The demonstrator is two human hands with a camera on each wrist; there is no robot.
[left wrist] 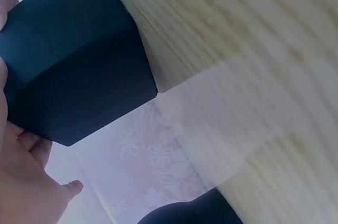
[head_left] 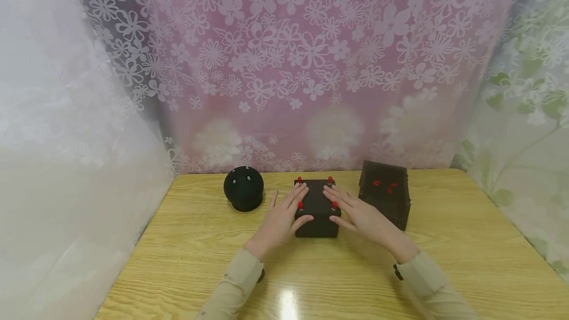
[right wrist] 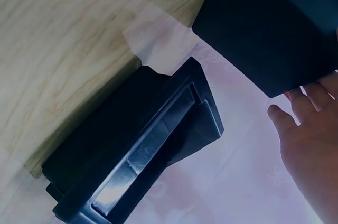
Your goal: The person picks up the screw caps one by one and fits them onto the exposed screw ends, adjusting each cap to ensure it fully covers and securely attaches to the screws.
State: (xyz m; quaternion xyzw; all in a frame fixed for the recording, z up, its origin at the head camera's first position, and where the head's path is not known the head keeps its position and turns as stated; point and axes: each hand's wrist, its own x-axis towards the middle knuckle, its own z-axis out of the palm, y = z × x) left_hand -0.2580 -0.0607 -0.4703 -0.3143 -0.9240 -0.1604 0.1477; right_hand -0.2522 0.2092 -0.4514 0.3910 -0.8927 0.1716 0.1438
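Note:
A black box [head_left: 317,226] with several red-capped pegs [head_left: 335,205] at the corners of its top stands on the table. My left hand [head_left: 277,221] rests straight fingers on the left part of that top, its thumb at the front edge. From the other side my right hand [head_left: 366,216] lays its extended fingers on the right part, thumb likewise near the front edge. Both wrist views show the box's plain dark side, with the left hand [left wrist: 29,182] and the right hand [right wrist: 311,145] beside it, partly cut off by the frame.
Left of the box sits a black ball-like piece [head_left: 243,189] with small silvery studs, on a narrower base. To the right, a dark open container [head_left: 405,199] stands tilted, with small red pieces [head_left: 391,188] inside. A flowered pink curtain [head_left: 302,63] hangs behind the wooden table [head_left: 186,256].

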